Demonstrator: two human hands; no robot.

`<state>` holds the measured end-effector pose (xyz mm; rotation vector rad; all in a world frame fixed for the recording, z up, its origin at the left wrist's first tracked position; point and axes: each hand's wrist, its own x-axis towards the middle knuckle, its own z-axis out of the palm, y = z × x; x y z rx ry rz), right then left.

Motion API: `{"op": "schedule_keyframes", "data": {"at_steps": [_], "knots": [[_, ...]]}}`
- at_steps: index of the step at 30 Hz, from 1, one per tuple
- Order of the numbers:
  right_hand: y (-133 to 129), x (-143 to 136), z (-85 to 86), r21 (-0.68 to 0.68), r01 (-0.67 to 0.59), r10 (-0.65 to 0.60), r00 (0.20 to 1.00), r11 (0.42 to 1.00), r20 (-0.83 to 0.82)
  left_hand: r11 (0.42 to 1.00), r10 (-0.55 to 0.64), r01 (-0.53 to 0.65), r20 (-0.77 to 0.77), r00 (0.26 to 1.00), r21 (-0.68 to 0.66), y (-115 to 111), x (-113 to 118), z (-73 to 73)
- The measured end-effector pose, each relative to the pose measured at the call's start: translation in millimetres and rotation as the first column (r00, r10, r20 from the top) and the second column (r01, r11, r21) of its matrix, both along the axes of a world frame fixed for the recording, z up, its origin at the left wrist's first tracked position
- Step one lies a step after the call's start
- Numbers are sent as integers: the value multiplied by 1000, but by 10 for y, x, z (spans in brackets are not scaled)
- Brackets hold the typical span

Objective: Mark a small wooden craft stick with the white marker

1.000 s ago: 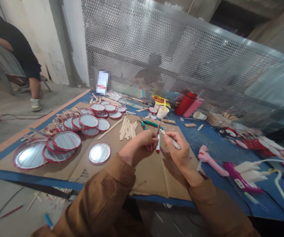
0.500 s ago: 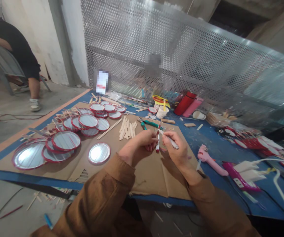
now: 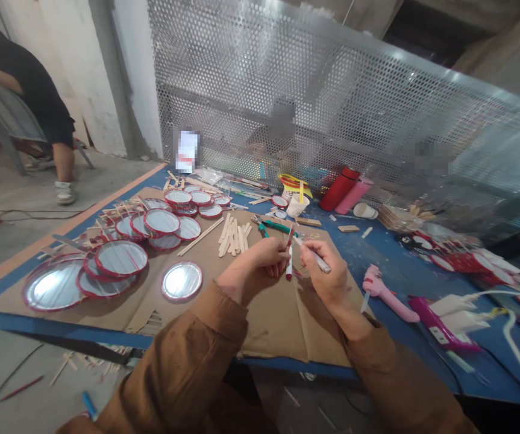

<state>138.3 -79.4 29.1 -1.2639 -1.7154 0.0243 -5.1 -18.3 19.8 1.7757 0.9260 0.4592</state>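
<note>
My left hand [image 3: 269,258] is closed, pinching a thin reddish-brown stick [image 3: 291,234] that points up from the fingertips. In my right hand [image 3: 327,268], a white marker [image 3: 321,263] is gripped like a pen, its tip end close to the stick. Whether the tip touches the stick I cannot tell. Just below the fingers shows a white pen with a red end [image 3: 289,268]; I cannot tell if it lies on the cardboard [image 3: 278,331] or is held. Beyond the hands are green-handled pliers [image 3: 282,226] and a pile of pale wooden sticks [image 3: 232,235].
Round red-rimmed mirrors [image 3: 121,258] are heaped on the left, and a single mirror [image 3: 181,281] lies nearer. To the right are a pink glue gun [image 3: 388,295] and a purple power strip [image 3: 440,325] with cables. Red and pink bottles [image 3: 340,188] stand by the perforated metal screen [image 3: 241,78].
My right hand and the marker have shifted slightly right, away from the stick, leaving more of the stick visible. My left hand has hardly moved.
</note>
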Motion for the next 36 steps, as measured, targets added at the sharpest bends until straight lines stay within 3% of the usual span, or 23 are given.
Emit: {"op": "schedule_keyframes", "data": {"at_steps": [4, 13, 20, 27, 36], "knots": [[1, -6, -5, 0, -13, 13, 1000, 1000, 15, 999, 39, -39, 24, 999, 8, -19, -6, 15], [-7, -19, -6, -11, -33, 33, 999, 999, 11, 998, -14, 15, 8, 1000, -60, 32, -12, 3], [-20, -17, 15, -14, -9, 10, 1000, 1000, 22, 999, 12, -12, -12, 1000, -43, -1, -18, 33], [-21, -15, 19, -18, -21, 21, 999, 1000, 40, 999, 53, -53, 21, 998, -6, -10, 6, -29], [-10, 5, -3, -25, 21, -20, 999, 999, 30, 998, -20, 19, -20, 1000, -52, 29, -16, 18]]}}
